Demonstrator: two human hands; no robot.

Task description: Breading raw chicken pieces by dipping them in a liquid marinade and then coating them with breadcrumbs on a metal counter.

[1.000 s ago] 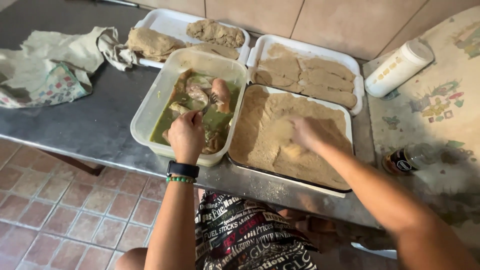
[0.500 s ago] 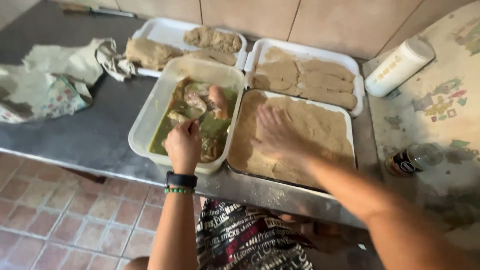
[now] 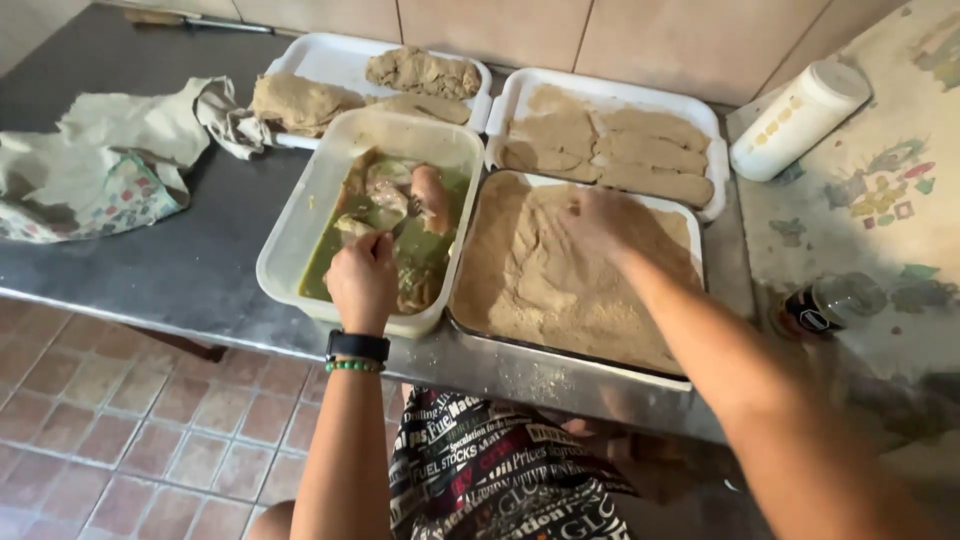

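My left hand [image 3: 362, 280] is closed on a piece of raw meat [image 3: 362, 226] and lifts it from the green marinade inside a white plastic tub [image 3: 290, 240]. More meat pieces [image 3: 430, 195] lie in the liquid. To the right stands a metal tray of breadcrumbs [image 3: 520, 290]. My right hand [image 3: 598, 222] rests flat on the crumbs near the tray's far side, dusted with crumbs, holding nothing that I can see.
Behind are two white trays: one with breaded cutlets [image 3: 610, 150], one with breaded pieces [image 3: 420, 72]. A crumpled cloth [image 3: 110, 165] lies left on the steel counter [image 3: 200, 270]. A white bottle [image 3: 800, 118] and a dark jar [image 3: 830, 305] sit right.
My right hand moved from the near right of the crumb tray leftward, then up to its far side. My left hand stays over the marinade tub with the meat.
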